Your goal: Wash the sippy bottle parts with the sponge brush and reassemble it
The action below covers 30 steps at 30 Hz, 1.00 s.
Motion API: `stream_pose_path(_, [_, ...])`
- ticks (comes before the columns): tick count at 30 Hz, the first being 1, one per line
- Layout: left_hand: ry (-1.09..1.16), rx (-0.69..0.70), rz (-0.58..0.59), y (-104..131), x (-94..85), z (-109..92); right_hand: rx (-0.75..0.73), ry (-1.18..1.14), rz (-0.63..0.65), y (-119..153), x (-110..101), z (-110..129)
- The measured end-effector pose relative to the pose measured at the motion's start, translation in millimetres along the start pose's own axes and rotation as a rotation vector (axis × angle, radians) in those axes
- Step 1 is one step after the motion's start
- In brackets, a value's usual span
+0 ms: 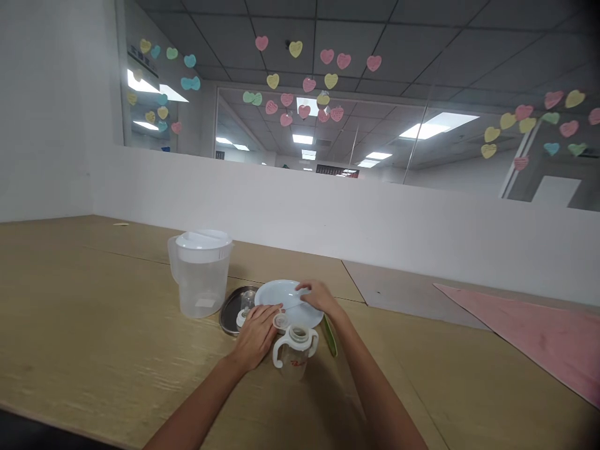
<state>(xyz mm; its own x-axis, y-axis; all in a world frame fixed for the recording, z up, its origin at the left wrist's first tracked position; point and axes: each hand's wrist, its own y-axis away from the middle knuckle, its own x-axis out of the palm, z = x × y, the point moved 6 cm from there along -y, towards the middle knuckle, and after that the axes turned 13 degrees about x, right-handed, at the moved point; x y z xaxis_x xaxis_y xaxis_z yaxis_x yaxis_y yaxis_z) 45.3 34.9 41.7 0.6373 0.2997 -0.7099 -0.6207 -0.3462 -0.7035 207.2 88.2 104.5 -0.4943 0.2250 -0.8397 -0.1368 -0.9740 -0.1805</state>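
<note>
My left hand point(257, 332) lies with its fingers stretched out over the near edge of a dark round tray point(229, 312). Under and beside it are a white bottle ring point(241, 317) and a clear dome-shaped piece point(248, 300). A small clear round cap point(280, 321) sits by its fingertips. My right hand point(317, 295) is over the right side of a white plate point(274, 291), fingers bent and apart, with nothing plainly in them. In front of the plate stands a clear baby bottle point(295, 362), uncapped, with a white two-handled collar point(299, 337).
Left of the tray stands a translucent lidded pitcher point(201, 281). A long green object point(330, 337) lies beside my right forearm. A pink sheet point(539, 337) covers the table's right side. Behind rises a white wall point(290, 206) with a window bearing heart-shaped notes.
</note>
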Motion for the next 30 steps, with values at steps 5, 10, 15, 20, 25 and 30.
stream_pose_path(5, [-0.011,-0.002,-0.001,0,0.0,-1,-0.437,-0.094,0.514,31,27,44])
stream_pose_path(10, [-0.015,0.017,-0.021,0,0.3,-1,-0.448,-0.170,0.485,35,28,49])
stream_pose_path(15, [0.006,0.012,-0.104,0,-10.2,-4,-0.408,-0.268,0.533,27,23,42])
stream_pose_path(20, [-0.031,-0.166,-0.330,8,-34.1,8,-0.280,-0.300,0.474,14,19,32])
stream_pose_path(25, [-0.189,-0.387,-0.385,22,-42.6,36,-0.147,0.063,0.377,9,27,18])
stream_pose_path(30, [-0.294,-0.588,-0.120,32,-27.7,60,-0.114,0.122,0.375,14,44,13])
